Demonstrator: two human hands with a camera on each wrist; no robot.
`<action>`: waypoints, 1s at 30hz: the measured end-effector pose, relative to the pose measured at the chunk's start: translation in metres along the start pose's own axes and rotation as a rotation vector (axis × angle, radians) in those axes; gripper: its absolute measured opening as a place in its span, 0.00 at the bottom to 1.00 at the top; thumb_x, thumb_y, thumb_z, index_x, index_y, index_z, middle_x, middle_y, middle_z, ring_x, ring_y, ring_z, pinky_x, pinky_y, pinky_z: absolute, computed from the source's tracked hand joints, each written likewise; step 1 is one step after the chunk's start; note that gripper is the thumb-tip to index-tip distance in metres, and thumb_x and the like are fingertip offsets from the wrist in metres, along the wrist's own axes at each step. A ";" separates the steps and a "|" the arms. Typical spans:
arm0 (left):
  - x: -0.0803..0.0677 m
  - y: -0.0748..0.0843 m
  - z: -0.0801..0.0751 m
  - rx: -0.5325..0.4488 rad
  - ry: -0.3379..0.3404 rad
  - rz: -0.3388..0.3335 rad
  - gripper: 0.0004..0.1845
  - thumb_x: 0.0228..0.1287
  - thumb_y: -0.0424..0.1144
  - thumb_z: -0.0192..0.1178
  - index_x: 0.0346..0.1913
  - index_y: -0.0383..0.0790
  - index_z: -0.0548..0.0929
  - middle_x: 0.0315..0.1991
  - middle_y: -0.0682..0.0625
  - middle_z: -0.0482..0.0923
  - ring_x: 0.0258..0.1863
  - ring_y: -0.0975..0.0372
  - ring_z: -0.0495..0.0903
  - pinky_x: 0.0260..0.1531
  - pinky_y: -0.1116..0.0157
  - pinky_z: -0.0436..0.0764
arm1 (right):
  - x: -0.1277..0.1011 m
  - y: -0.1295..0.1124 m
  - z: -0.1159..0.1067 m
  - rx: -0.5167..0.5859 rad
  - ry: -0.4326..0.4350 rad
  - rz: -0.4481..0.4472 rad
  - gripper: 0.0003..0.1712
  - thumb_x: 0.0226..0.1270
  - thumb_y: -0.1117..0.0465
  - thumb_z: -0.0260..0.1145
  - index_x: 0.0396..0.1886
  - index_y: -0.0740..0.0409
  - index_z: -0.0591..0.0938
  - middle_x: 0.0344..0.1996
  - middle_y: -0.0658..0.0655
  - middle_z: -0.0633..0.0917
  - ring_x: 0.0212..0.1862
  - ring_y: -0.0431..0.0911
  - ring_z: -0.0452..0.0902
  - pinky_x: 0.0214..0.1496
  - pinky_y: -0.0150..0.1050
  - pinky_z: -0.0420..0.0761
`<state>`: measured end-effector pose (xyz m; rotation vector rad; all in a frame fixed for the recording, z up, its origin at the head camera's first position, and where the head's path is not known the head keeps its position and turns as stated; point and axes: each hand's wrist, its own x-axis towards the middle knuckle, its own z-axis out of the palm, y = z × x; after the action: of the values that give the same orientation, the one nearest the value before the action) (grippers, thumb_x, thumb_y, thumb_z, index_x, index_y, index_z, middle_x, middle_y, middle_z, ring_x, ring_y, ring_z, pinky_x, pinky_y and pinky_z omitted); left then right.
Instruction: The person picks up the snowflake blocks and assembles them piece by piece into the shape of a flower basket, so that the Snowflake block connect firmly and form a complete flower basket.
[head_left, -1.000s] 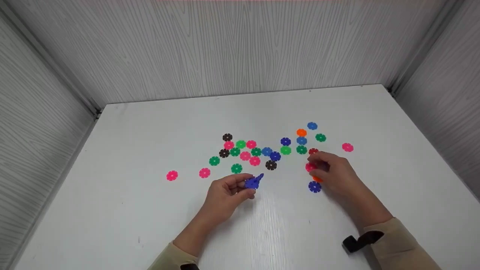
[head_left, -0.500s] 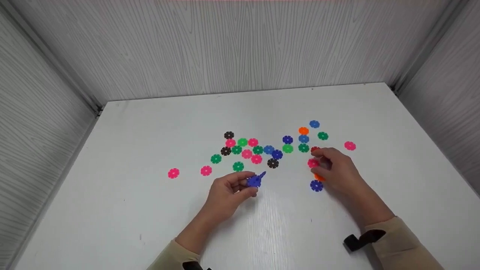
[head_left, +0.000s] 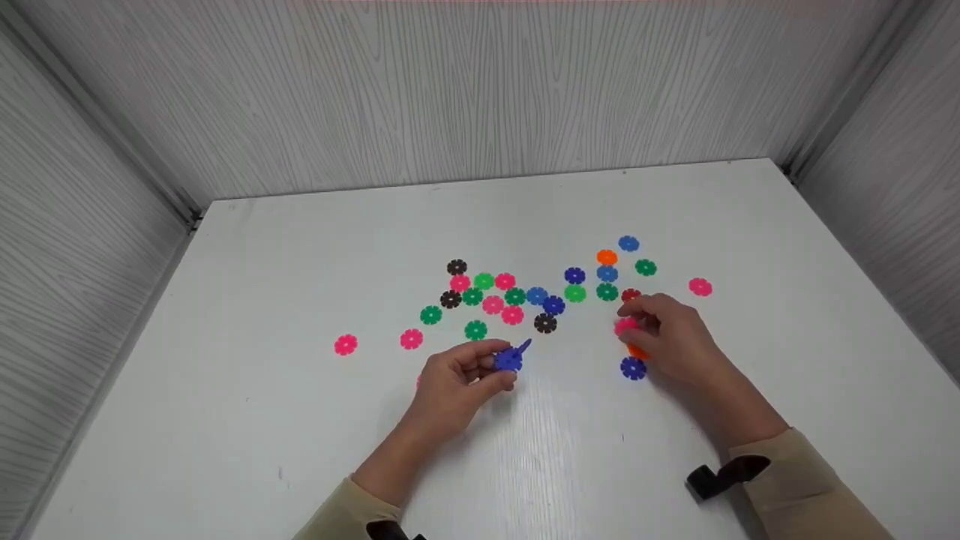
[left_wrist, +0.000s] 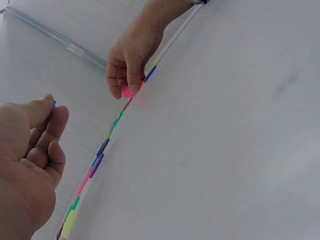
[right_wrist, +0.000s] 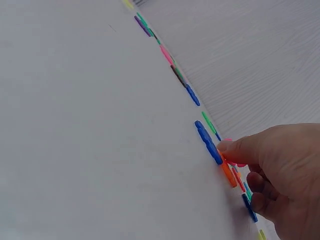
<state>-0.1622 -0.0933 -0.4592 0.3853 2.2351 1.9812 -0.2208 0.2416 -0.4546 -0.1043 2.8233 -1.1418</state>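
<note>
My left hand (head_left: 459, 379) pinches a small piece of joined blue discs (head_left: 511, 358) just above the white table (head_left: 300, 247); only a blue sliver (left_wrist: 54, 103) of it shows past the fingertips in the left wrist view. My right hand (head_left: 667, 336) pinches a pink disc (head_left: 624, 325) with its fingertips (left_wrist: 131, 88), low over the table. An orange disc (head_left: 637, 351) lies half under that hand, and a dark blue disc (head_left: 633, 368) lies just in front of it. In the right wrist view the thumb (right_wrist: 240, 149) sits by the pink disc (right_wrist: 228, 142) and the orange disc (right_wrist: 228, 174).
Several notched discs in pink, green, blue, black and orange lie scattered across the middle of the table (head_left: 517, 296). Two lone pink discs (head_left: 345, 345) lie to the left, one pink disc (head_left: 700, 286) to the right. Grey panelled walls (head_left: 480, 90) close in three sides.
The right hand's fingers have closed a little more round the pink disc. The left hand with the blue piece has barely shifted.
</note>
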 end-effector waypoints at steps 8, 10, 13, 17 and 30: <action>-0.002 0.001 0.005 0.002 0.049 0.022 0.22 0.66 0.37 0.76 0.61 0.34 0.86 0.45 0.48 0.90 0.48 0.55 0.89 0.51 0.65 0.87 | -0.018 -0.042 0.018 0.181 -0.061 -0.242 0.10 0.74 0.61 0.72 0.52 0.49 0.91 0.42 0.51 0.90 0.43 0.44 0.88 0.45 0.33 0.88; -0.002 0.002 0.005 -0.002 0.061 0.036 0.22 0.66 0.37 0.76 0.60 0.35 0.86 0.44 0.48 0.90 0.48 0.55 0.89 0.51 0.65 0.87 | -0.025 -0.055 0.029 0.246 -0.098 -0.322 0.12 0.74 0.65 0.72 0.54 0.53 0.91 0.43 0.50 0.91 0.43 0.41 0.89 0.48 0.34 0.88; -0.003 0.002 0.006 -0.013 0.066 0.052 0.21 0.66 0.37 0.76 0.60 0.36 0.87 0.43 0.48 0.90 0.47 0.55 0.89 0.51 0.64 0.87 | -0.033 -0.068 0.044 0.314 -0.118 -0.399 0.15 0.73 0.68 0.71 0.57 0.57 0.89 0.44 0.49 0.91 0.43 0.39 0.90 0.49 0.36 0.88; -0.003 0.003 0.007 -0.034 0.055 0.056 0.21 0.65 0.37 0.76 0.59 0.37 0.87 0.43 0.48 0.90 0.47 0.55 0.89 0.51 0.64 0.88 | -0.038 -0.074 0.057 0.364 -0.080 -0.437 0.13 0.72 0.68 0.72 0.54 0.56 0.88 0.42 0.46 0.91 0.42 0.40 0.91 0.48 0.37 0.89; -0.002 0.005 0.010 -0.079 0.002 0.030 0.21 0.64 0.38 0.78 0.58 0.42 0.88 0.45 0.50 0.91 0.48 0.55 0.90 0.52 0.61 0.88 | -0.038 -0.072 0.060 0.443 -0.070 -0.495 0.15 0.72 0.70 0.71 0.52 0.51 0.92 0.43 0.46 0.90 0.44 0.44 0.90 0.48 0.40 0.90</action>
<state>-0.1574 -0.0836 -0.4555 0.4107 2.1559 2.0782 -0.1745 0.1521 -0.4454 -0.8191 2.4717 -1.7829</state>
